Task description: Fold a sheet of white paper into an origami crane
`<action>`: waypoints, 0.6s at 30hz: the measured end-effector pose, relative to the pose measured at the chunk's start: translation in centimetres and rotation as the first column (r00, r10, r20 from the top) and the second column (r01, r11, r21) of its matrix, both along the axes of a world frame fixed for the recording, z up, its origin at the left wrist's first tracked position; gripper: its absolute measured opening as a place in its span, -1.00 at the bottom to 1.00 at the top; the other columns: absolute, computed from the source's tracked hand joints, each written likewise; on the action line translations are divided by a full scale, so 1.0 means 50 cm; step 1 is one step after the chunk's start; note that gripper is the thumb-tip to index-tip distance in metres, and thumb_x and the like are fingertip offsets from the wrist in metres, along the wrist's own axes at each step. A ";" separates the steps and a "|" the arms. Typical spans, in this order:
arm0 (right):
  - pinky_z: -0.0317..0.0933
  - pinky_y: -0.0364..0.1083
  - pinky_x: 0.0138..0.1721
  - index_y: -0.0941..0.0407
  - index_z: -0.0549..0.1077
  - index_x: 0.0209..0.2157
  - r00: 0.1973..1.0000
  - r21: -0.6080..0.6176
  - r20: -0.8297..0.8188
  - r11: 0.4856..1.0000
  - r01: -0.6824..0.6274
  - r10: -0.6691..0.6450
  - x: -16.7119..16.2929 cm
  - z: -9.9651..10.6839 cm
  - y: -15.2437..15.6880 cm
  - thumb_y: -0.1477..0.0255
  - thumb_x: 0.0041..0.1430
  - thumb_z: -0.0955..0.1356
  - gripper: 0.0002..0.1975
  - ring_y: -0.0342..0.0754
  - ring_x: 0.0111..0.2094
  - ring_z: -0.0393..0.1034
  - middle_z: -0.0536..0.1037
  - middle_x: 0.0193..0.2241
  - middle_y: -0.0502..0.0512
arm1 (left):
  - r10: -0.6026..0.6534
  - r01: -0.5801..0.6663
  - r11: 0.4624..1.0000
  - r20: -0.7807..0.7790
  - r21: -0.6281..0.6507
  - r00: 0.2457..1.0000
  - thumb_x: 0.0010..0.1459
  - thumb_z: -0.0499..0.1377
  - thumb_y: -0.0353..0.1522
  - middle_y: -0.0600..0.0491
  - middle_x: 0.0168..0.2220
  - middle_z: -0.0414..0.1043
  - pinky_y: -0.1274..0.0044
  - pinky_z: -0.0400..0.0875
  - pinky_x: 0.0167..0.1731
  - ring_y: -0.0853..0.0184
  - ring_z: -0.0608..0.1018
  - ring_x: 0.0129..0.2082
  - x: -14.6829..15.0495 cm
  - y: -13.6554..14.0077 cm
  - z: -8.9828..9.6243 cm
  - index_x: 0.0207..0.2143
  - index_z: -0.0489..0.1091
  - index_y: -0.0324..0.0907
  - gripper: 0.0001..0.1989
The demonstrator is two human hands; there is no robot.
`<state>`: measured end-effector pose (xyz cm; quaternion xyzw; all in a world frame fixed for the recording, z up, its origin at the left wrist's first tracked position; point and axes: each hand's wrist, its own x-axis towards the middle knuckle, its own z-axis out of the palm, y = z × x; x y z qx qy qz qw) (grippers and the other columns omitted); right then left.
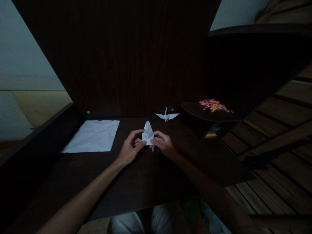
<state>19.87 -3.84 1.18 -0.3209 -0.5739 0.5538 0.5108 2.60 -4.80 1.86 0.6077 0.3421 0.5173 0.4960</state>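
Note:
Between my two hands is a small folded piece of white paper (147, 134), its narrow split points facing away from me. My left hand (133, 144) grips its lower left side, thumb on the front. On the lower right side, my right hand (163, 144) pinches it the same way, with some fingers hidden behind. A finished white paper crane (167, 116) with spread wings stands behind, a little to the right. Left of my hands, a creased white sheet of paper (94, 136) lies flat on the desk.
The dark wooden desk (136, 188) has a tall back panel (122, 58) and a raised left edge (36, 133). At the right, a rounded shelf (192, 109) carries a pile of small pink, red and yellow pieces (213, 105). Wooden slats (287, 175) lie beyond it.

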 end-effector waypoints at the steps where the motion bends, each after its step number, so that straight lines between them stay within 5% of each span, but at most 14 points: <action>1: 0.27 -0.20 -0.63 0.13 0.39 -0.35 1.000 0.004 0.004 1.000 0.004 -0.004 0.000 0.000 0.000 0.29 -0.05 0.44 -0.73 -0.16 -0.57 0.38 0.44 -0.54 -0.03 | 0.012 -0.012 1.000 -0.010 0.028 1.000 0.01 0.26 -0.33 -0.01 -0.16 0.37 0.55 0.39 -0.40 0.46 0.44 -0.46 -0.001 0.001 0.001 -0.11 0.37 -0.17 -0.64; 5: 0.23 -0.19 -0.62 0.14 0.47 -0.43 1.000 0.066 0.008 0.998 0.018 -0.018 0.001 0.000 -0.001 0.31 -0.05 0.44 -0.81 -0.17 -0.55 0.38 0.44 -0.44 0.03 | 0.055 -0.047 0.994 -0.077 0.098 0.996 0.00 0.27 -0.32 -0.07 -0.02 0.31 0.51 0.43 -0.33 0.44 0.48 -0.40 -0.005 0.004 0.005 -0.34 0.47 -0.21 -0.83; 12: 0.26 -0.14 -0.50 0.11 0.53 -0.33 1.000 0.057 -0.011 0.998 0.015 -0.014 0.005 0.009 -0.006 0.37 -0.07 0.45 -0.79 -0.16 -0.53 0.36 0.46 -0.45 0.01 | 0.035 -0.034 0.999 -0.050 0.019 0.998 -0.06 0.32 -0.26 -0.01 -0.33 0.51 0.46 0.45 -0.31 0.31 0.53 -0.38 -0.012 0.008 0.007 -0.34 0.49 -0.24 -0.74; 18: 0.27 -0.09 -0.26 0.08 0.58 -0.40 0.999 0.101 0.005 0.994 0.038 -0.039 0.010 0.014 -0.004 0.36 -0.09 0.45 -0.85 -0.07 -0.32 0.39 0.50 -0.39 0.04 | 0.067 -0.068 0.996 0.003 0.053 0.998 -0.13 0.35 -0.28 -0.03 -0.35 0.52 0.48 0.43 -0.32 0.29 0.54 -0.36 -0.015 0.011 0.013 -0.47 0.54 -0.21 -0.82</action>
